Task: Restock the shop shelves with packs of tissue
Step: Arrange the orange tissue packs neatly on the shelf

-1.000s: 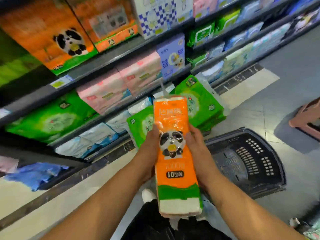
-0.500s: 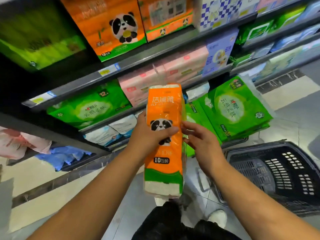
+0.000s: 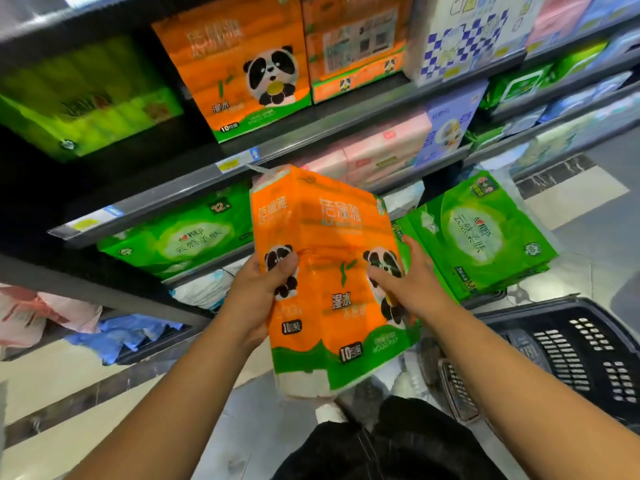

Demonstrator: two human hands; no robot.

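The left grip and right grip both curl round the orange pack, held upright between them, and the shelf for it is up at 12 o'clock.

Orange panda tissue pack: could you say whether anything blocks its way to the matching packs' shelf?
Nothing visible does: left hand and right hand hold the orange panda tissue pack in open air below the shelf rail.
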